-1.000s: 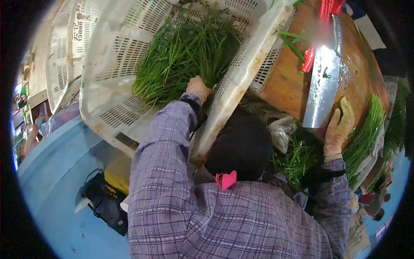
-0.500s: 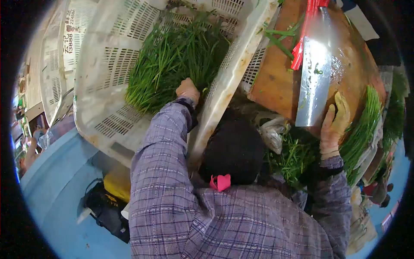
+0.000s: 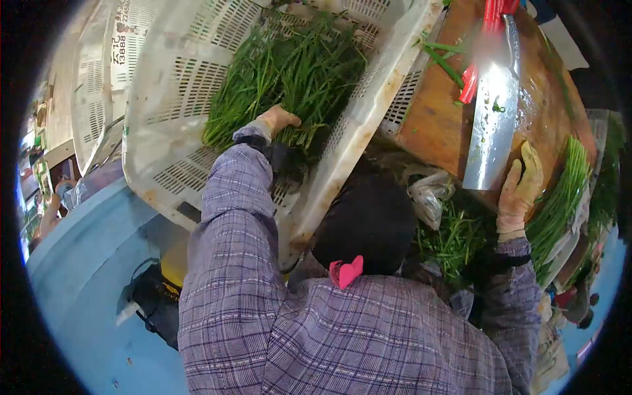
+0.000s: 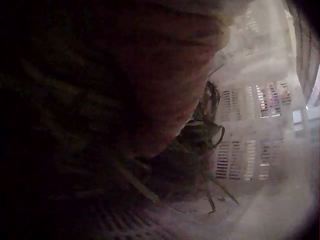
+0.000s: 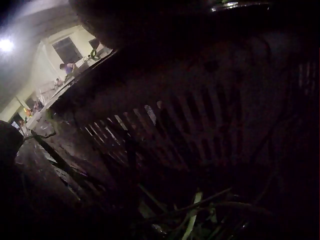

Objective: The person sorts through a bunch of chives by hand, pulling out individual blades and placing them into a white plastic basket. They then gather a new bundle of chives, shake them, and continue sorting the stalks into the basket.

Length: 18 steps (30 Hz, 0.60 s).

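Note:
In the head view my left hand (image 3: 279,120) reaches into a white slatted plastic basket (image 3: 164,151) and grips long green chives (image 3: 283,72). The left wrist view is dark; the back of the hand covers most of the leaves there, with a few loose blades (image 4: 220,187) below. My right hand (image 3: 520,187) lies at the near edge of a wooden cutting board (image 3: 428,131), thumb and fingers spread and nothing held. Beside it on the board rests a broad-bladed knife (image 3: 490,131).
Red strips (image 3: 469,85) and cut green stalks (image 3: 444,62) lie near the knife. More chives (image 3: 563,197) stand right of the board. Cut greens (image 3: 454,243) and a clear plastic bag (image 3: 429,201) sit below it. A blue tub wall (image 3: 85,263) and black bag (image 3: 155,299) are at left.
My left hand has moved left from the basket's right wall, and the chives beside it have shifted and spread. The right hand and knife stay in place.

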Available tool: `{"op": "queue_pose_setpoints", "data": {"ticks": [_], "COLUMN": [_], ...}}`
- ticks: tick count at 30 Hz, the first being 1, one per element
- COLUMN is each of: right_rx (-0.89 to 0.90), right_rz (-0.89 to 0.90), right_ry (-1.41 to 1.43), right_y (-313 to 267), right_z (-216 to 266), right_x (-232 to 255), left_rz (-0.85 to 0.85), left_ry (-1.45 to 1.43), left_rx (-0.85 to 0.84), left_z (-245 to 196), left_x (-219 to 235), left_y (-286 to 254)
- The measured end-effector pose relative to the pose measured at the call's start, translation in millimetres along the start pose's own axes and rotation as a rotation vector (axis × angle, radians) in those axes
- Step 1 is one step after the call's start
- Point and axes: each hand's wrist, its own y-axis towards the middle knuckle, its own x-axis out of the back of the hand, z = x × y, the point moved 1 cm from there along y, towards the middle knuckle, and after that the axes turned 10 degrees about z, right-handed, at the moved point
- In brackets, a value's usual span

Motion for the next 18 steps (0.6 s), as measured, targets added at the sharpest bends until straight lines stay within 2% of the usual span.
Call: {"op": "queue_pose_setpoints", "data": {"ticks": [5,7,8,10,11,12,14,17,18], "right_rx": [0.000,-0.007,-0.006,-0.017,-0.016,-0.009,-0.003,-0.070,-0.048], "right_rz": [-0.004,0.013,0.013,0.010,0.011,0.007,-0.001,0.009,0.022], "right_ry": [-0.019,-0.029,-0.031,-0.018,-0.019,-0.020,-0.023,0.065,0.024], "right_y": [-2,-1,-1,-1,-1,-1,0,1,1], "right_z": [0,-1,-1,0,0,1,2,2,2], "right_x": [0,0,0,0,1,1,0,0,2], "left_rz": [0.038,0.218,0.219,0.341,0.308,0.308,0.238,0.287,0.290], "left_ry": [-0.239,-0.512,-0.513,-0.739,-0.730,-0.730,-0.602,-0.706,-0.705], "left_rx": [0.056,-0.039,-0.040,-0.136,-0.031,-0.031,0.070,0.039,0.039], "left_z": [3,-20,-20,-28,-33,-35,-35,-104,-100], "left_x": [-24,-35,-41,-52,-54,-58,-61,-49,-50], "left_y": [3,-23,-21,-23,-24,-20,-9,-77,-67]}}
